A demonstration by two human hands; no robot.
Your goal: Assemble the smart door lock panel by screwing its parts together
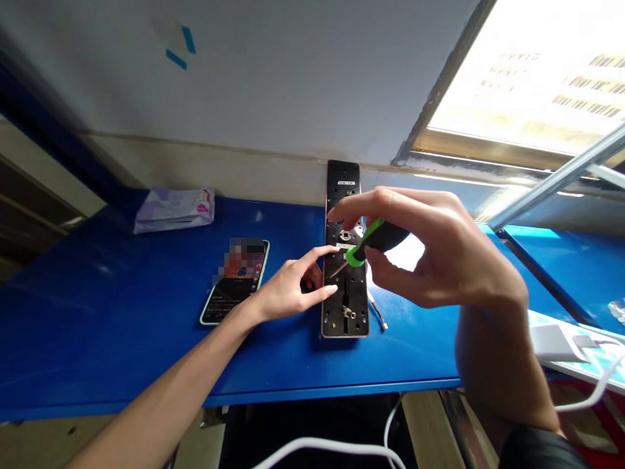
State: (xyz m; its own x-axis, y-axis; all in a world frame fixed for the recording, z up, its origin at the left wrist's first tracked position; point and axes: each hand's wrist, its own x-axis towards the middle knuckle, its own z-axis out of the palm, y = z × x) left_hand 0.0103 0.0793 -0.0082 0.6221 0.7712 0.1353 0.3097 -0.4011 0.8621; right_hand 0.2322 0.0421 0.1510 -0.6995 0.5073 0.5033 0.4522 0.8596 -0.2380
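A long black door lock panel (344, 296), with a square hole, screw holes and two metal posts, lies lengthwise away from me on the blue table. My left hand (288, 286) holds it at the left edge, thumb and forefinger spread over its face and the other fingers curled beside it. In my right hand (430, 254) is a screwdriver (375, 240) with a green and black handle. Its thin shaft slants down to the left, toward the panel's face between my left thumb and forefinger. Whether the tip sits on a screw, I cannot tell.
Left of the panel lies a phone (237, 283) with its screen lit. A purple and white packet (174, 210) is by the wall. A short cable (378, 312) comes out beside the panel. At the right are a white box (559, 342) and a white cord (593, 391).
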